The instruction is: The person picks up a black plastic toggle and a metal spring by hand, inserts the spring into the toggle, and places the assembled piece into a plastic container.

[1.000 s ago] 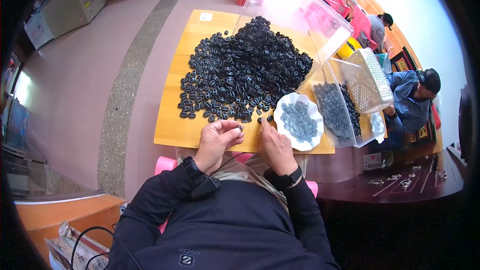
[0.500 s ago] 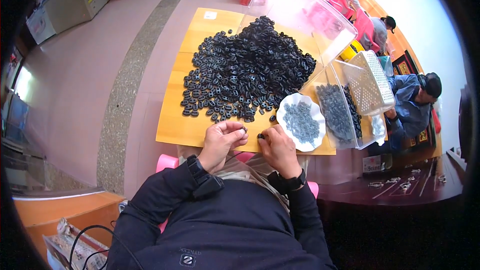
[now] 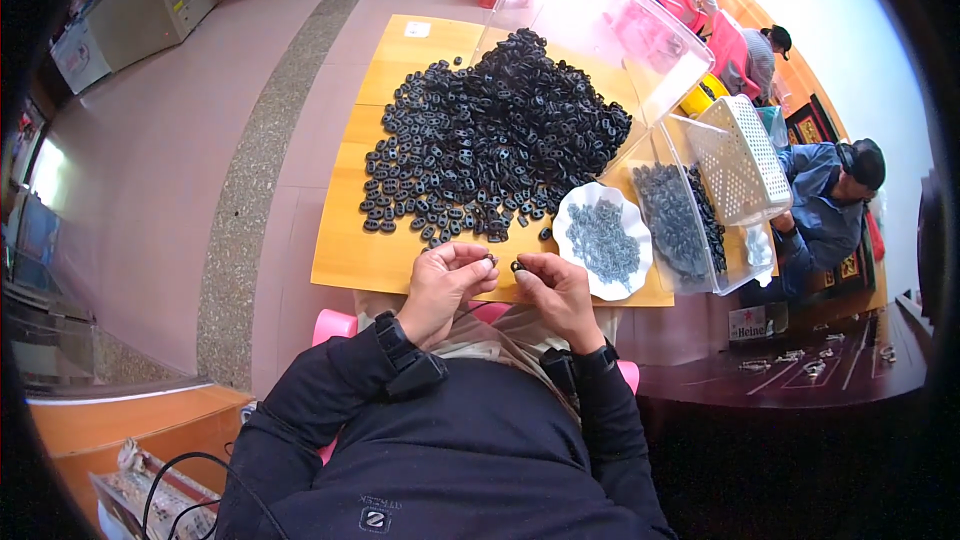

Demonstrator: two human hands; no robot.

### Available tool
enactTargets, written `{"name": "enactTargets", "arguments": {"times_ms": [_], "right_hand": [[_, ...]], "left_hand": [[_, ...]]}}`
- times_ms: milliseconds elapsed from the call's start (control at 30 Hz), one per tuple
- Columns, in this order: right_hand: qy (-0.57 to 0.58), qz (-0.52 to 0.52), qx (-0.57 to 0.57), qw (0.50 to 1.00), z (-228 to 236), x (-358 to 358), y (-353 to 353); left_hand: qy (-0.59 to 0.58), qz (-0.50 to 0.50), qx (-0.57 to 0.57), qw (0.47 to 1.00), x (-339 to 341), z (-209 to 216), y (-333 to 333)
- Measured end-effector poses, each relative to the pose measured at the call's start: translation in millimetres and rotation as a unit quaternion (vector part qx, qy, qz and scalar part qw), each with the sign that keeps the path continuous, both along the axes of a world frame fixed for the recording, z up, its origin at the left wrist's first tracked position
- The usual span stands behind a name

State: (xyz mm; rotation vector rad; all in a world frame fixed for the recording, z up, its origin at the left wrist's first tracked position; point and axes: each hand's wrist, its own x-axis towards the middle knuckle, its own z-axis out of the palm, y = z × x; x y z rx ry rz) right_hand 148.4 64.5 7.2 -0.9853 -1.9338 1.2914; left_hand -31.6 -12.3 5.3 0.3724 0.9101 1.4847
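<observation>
At the near edge of the wooden table, my left hand [image 3: 443, 287] is closed in a pinch on a small dark piece [image 3: 491, 258], mostly covered by the fingertips. Facing it across a narrow gap, my right hand [image 3: 560, 296] pinches a small black plastic piece [image 3: 516, 266] between thumb and finger. Beyond both hands spreads a large heap of black oval two-hole pieces [image 3: 500, 130], which look like cord locks. Beside my right hand stands a white wavy-rimmed dish [image 3: 643, 232] holding many tiny grey parts [image 3: 603, 245], too small to name for sure.
A clear plastic box [image 3: 680, 287] with more black and grey pieces sits right of the dish, next to a white perforated basket [image 3: 757, 155]. A large clear bin [image 3: 600, 10] lies at the table's far right. A person in blue [image 3: 825, 200] sits at the right.
My right hand has turned at the wrist and raised its black piece slightly, up and to the left, toward my left fingertips. The left hand stays almost still.
</observation>
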Motion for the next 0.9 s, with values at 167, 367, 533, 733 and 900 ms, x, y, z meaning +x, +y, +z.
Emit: {"name": "enactTargets", "arguments": {"times_ms": [167,367,533,733,900], "right_hand": [[0.082,0.006,-0.159,0.984,-1.2,0.0,-1.2],[0.118,0.028,-0.213,0.969,-1.0,-2.1,-4.4],[0.119,0.027,-0.232,0.965,-4.1,-2.9,-4.2],[0.147,0.051,-0.274,0.949,-3.9,-3.8,-6.1],[0.168,0.048,-0.296,0.939,-1.6,-5.3,-7.3]], "left_hand": [[-0.02,0.003,0.003,1.0,1.4,-4.7,-1.1],[-0.015,0.0,-0.005,1.0,3.5,-5.1,0.1],[0.004,-0.001,-0.001,1.0,3.0,-4.2,0.9],[0.046,-0.002,0.007,0.999,4.2,-7.1,0.6],[0.043,-0.006,0.001,0.999,4.4,-6.0,0.8]]}}
